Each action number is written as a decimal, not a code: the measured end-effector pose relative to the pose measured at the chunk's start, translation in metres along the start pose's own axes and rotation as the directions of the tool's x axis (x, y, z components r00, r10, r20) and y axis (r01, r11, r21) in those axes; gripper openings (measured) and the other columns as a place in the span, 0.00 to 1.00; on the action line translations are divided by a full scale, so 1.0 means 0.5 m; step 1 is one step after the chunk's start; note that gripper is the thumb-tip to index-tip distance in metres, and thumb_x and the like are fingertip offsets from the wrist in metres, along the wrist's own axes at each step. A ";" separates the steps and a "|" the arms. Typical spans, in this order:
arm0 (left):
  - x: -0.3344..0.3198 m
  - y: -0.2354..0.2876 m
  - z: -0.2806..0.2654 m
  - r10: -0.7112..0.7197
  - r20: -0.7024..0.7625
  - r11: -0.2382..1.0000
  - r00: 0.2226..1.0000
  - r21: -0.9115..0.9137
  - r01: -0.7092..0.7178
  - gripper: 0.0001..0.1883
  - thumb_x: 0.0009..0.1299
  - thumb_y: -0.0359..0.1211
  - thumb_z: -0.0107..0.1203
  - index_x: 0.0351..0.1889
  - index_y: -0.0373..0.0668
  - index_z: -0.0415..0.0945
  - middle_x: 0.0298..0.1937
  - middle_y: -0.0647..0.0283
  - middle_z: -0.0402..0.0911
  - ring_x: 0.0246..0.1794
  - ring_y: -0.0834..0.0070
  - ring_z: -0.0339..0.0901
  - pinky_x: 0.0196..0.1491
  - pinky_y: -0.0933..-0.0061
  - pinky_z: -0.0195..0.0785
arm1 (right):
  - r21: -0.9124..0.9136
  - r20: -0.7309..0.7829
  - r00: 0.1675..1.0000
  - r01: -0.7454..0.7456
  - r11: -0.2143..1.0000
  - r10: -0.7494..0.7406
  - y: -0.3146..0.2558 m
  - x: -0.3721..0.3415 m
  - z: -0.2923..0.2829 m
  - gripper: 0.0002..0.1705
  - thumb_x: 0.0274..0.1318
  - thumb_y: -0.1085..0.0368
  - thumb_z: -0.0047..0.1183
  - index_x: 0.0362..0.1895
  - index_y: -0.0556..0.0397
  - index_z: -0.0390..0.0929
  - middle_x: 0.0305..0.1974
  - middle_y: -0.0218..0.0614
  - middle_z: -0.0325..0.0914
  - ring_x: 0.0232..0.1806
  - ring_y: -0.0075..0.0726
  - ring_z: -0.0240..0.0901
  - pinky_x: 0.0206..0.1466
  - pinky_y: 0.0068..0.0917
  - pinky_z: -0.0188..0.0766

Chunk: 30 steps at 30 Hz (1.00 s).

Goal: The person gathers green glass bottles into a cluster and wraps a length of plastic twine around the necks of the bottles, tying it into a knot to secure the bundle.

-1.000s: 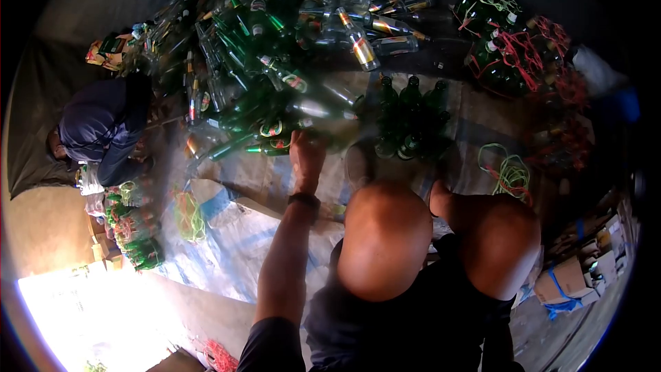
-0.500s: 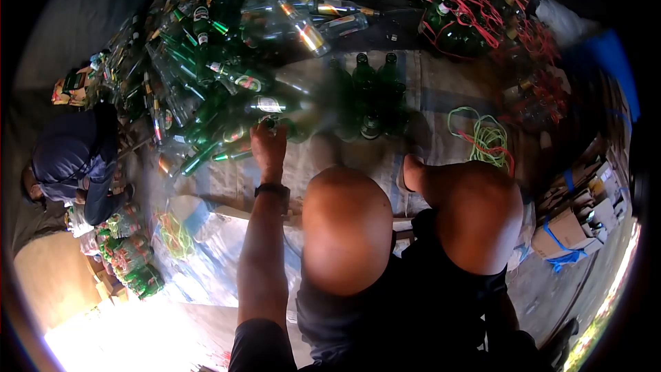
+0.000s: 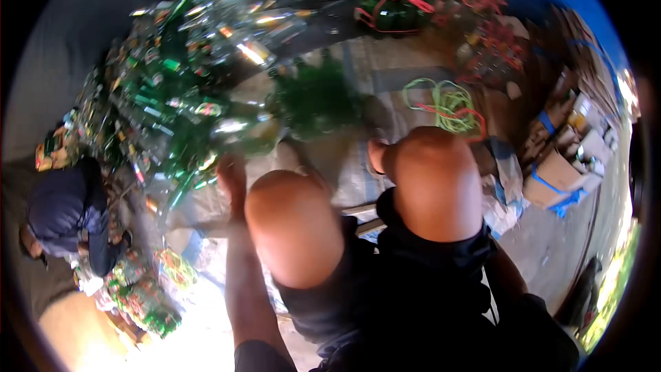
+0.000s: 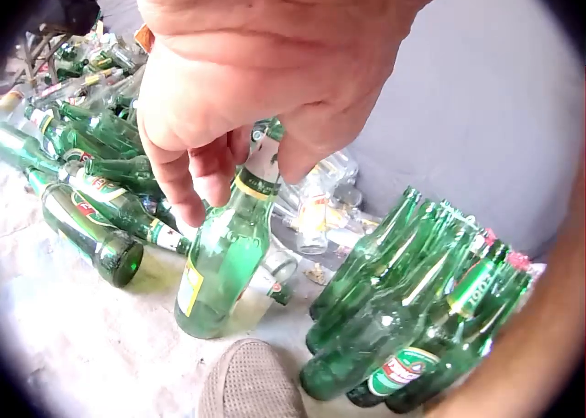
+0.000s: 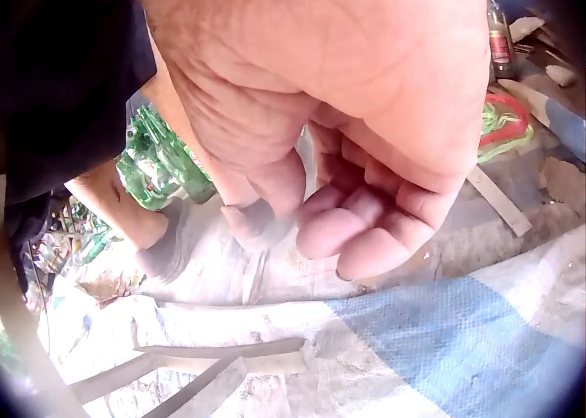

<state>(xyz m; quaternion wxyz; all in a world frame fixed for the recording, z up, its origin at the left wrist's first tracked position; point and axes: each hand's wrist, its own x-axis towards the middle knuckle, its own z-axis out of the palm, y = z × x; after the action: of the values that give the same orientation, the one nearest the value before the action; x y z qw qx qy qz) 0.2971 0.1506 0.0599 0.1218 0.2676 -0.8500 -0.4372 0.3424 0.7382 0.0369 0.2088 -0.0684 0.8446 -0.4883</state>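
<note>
In the left wrist view my left hand point(image 4: 275, 61) grips a green glass bottle point(image 4: 224, 267) by its neck, fingers on one side and thumb on the other. The bottle stands nearly upright, tilted a little, its base close over the pale floor sheet. To its right, green bottles point(image 4: 394, 331) stand packed in a group. A labelled green bottle point(image 4: 87, 230) lies to its left at the edge of the pile. The right hand point(image 5: 348, 107) hangs with loosely curled fingers and nothing in them, above the sheeting point(image 5: 439, 336) in the right wrist view.
A heap of loose bottles point(image 3: 186, 62) spreads at far left. Bottles bundled with red string point(image 3: 396, 0) stand at the back, near loose green string point(image 3: 447, 107). Another person point(image 3: 65, 213) bends over at left. Strapped cardboard point(image 3: 561, 172) stacks at right; my shoe point(image 4: 252, 381) is beside the held bottle.
The head view has swung right, so the scene slides left. My left hand has gone from the pile's edge to gripping a bottle, slightly nearer the standing group.
</note>
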 end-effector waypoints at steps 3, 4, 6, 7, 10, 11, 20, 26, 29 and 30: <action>-0.230 0.462 -0.043 0.740 0.172 0.520 0.650 0.466 -0.716 0.21 0.69 0.40 0.62 0.57 0.40 0.78 0.46 0.54 0.82 0.48 0.56 0.81 0.60 0.55 0.72 | 0.018 -0.031 0.999 -0.038 0.999 0.039 0.086 -0.043 -0.013 0.17 0.59 0.54 0.61 0.42 0.55 0.83 0.39 0.51 0.84 0.45 0.62 0.82 0.46 0.47 0.78; -0.270 0.567 -0.015 0.634 0.373 0.310 0.678 0.681 -0.664 0.31 0.72 0.45 0.60 0.67 0.36 0.71 0.58 0.52 0.80 0.53 0.59 0.81 0.64 0.54 0.72 | 0.008 -0.051 0.997 -0.052 0.999 0.052 0.110 -0.057 -0.018 0.17 0.59 0.54 0.61 0.42 0.55 0.84 0.38 0.51 0.84 0.45 0.62 0.82 0.46 0.47 0.78; -0.308 0.591 -0.028 0.605 0.421 0.360 0.676 0.612 -0.704 0.30 0.73 0.46 0.59 0.66 0.35 0.71 0.58 0.52 0.80 0.53 0.60 0.81 0.64 0.55 0.72 | -0.087 -0.106 0.992 -0.085 0.993 0.076 0.136 -0.063 -0.036 0.16 0.59 0.55 0.62 0.41 0.55 0.84 0.38 0.51 0.85 0.44 0.63 0.82 0.45 0.47 0.78; -0.312 0.568 -0.047 0.585 0.390 0.493 0.712 0.526 -0.693 0.30 0.73 0.46 0.59 0.66 0.35 0.72 0.58 0.53 0.80 0.53 0.60 0.81 0.64 0.56 0.72 | -0.179 -0.133 0.988 -0.101 0.979 0.078 0.126 -0.059 -0.042 0.14 0.57 0.58 0.61 0.41 0.56 0.83 0.38 0.53 0.83 0.44 0.64 0.81 0.45 0.49 0.78; -0.317 0.397 -0.137 0.282 0.168 0.933 0.945 0.183 -0.311 0.29 0.75 0.46 0.57 0.66 0.34 0.73 0.59 0.53 0.80 0.54 0.62 0.81 0.64 0.57 0.72 | -0.298 -0.142 0.987 -0.109 0.948 0.069 0.061 -0.014 -0.072 0.12 0.56 0.62 0.58 0.41 0.56 0.83 0.39 0.55 0.82 0.45 0.65 0.80 0.45 0.50 0.77; -0.320 0.333 -0.160 0.124 0.057 0.989 0.991 0.079 -0.129 0.29 0.75 0.46 0.57 0.65 0.33 0.73 0.60 0.54 0.80 0.54 0.62 0.81 0.64 0.58 0.72 | -0.329 -0.120 0.992 -0.088 0.940 0.051 0.050 0.001 -0.079 0.12 0.57 0.63 0.57 0.41 0.55 0.83 0.41 0.55 0.82 0.45 0.63 0.80 0.45 0.50 0.77; -0.357 0.550 -0.210 0.201 0.012 0.976 0.980 0.080 -0.201 0.24 0.82 0.43 0.48 0.59 0.28 0.75 0.54 0.53 0.78 0.54 0.65 0.78 0.57 0.63 0.73 | -0.415 -0.247 0.955 0.048 0.908 -0.163 0.069 0.144 -0.102 0.21 0.55 0.61 0.60 0.53 0.53 0.80 0.52 0.53 0.78 0.50 0.63 0.78 0.53 0.51 0.76; -0.364 0.536 -0.175 0.492 0.131 0.762 0.861 0.413 -0.499 0.29 0.80 0.50 0.50 0.63 0.32 0.74 0.62 0.47 0.73 0.64 0.51 0.72 0.64 0.49 0.68 | -0.606 -0.252 0.965 -0.098 0.790 -0.073 0.083 0.234 -0.130 0.25 0.51 0.63 0.59 0.55 0.56 0.79 0.67 0.49 0.64 0.69 0.63 0.61 0.70 0.52 0.66; -0.365 0.528 -0.158 0.469 0.061 0.813 0.881 0.361 -0.458 0.28 0.79 0.48 0.49 0.63 0.33 0.75 0.63 0.46 0.73 0.65 0.48 0.70 0.66 0.45 0.64 | -0.712 -0.205 0.979 -0.154 0.685 0.006 0.088 0.268 -0.133 0.26 0.50 0.63 0.59 0.56 0.52 0.80 0.69 0.46 0.62 0.71 0.58 0.60 0.68 0.54 0.66; -0.365 0.527 -0.153 0.449 0.013 0.841 0.893 0.332 -0.427 0.28 0.79 0.48 0.49 0.63 0.33 0.75 0.63 0.46 0.73 0.64 0.48 0.70 0.66 0.45 0.63 | -0.712 -0.200 0.980 -0.150 0.686 0.006 0.090 0.278 -0.132 0.26 0.50 0.63 0.59 0.56 0.52 0.80 0.69 0.46 0.62 0.71 0.58 0.60 0.68 0.54 0.66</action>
<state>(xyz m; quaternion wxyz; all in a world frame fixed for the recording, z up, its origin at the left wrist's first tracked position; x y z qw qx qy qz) 0.3900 0.3263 0.3231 0.2000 0.0967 -0.9445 -0.2420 0.1930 0.7694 -0.0125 0.1077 -0.0643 0.9859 -0.1108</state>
